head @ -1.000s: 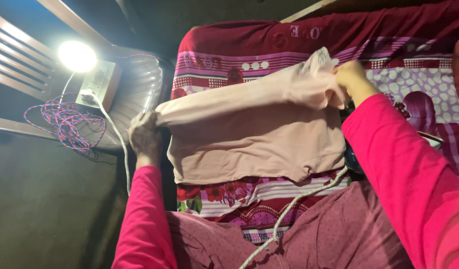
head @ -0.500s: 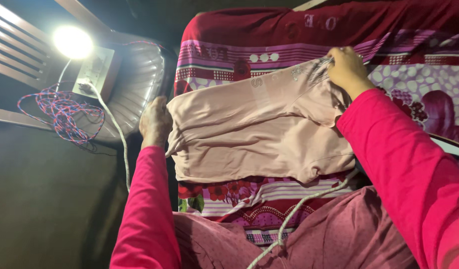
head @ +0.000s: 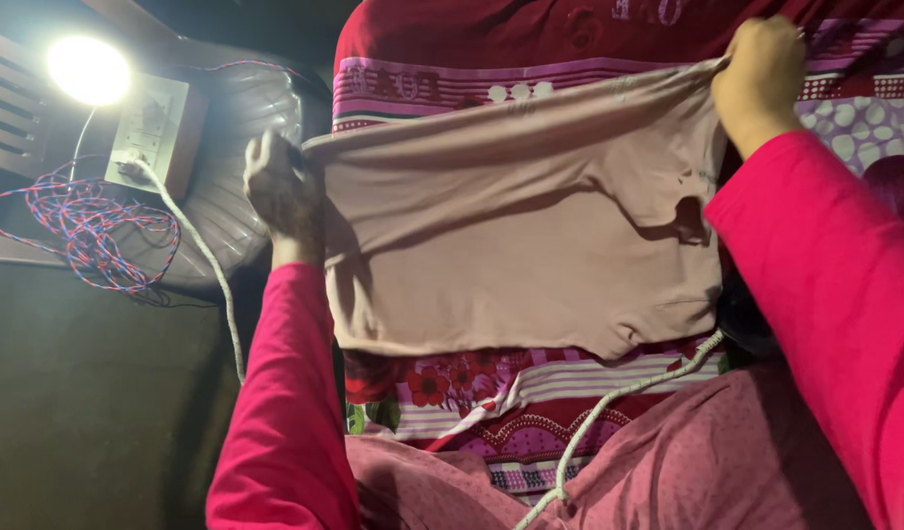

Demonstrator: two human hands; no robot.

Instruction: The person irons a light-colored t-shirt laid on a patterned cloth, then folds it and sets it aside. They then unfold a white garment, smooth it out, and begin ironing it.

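Two hands: both are raised and closed on the upper edge of one pink garment (head: pixel 516 236).
Left hand (head: pixel 280 191): clenched on the left top corner of the garment, in front of the grey plastic chair (head: pixel 241 147).
Right hand (head: pixel 761 74): clenched on the right top corner, higher than the left one.
Garment: stretched flat between the two hands; its lower edge hangs down over the bed sheet (head: pixel 491 383), and I cannot tell if it touches the sheet.
Bed sheet: dark red and purple with flowers and stripes, it lies under and behind the garment.
Containers: I see no box or basket; the chair seat carries a white socket board (head: pixel 148 128) with a bright lamp (head: pixel 87 71) beside it.
Wires: a red and blue wire (head: pixel 74 221) lies in loops on the chair; a white cord (head: pixel 619 397) runs under the garment and over the lap.
Sleeves: both arms are in bright pink sleeves (head: pixel 285 393).
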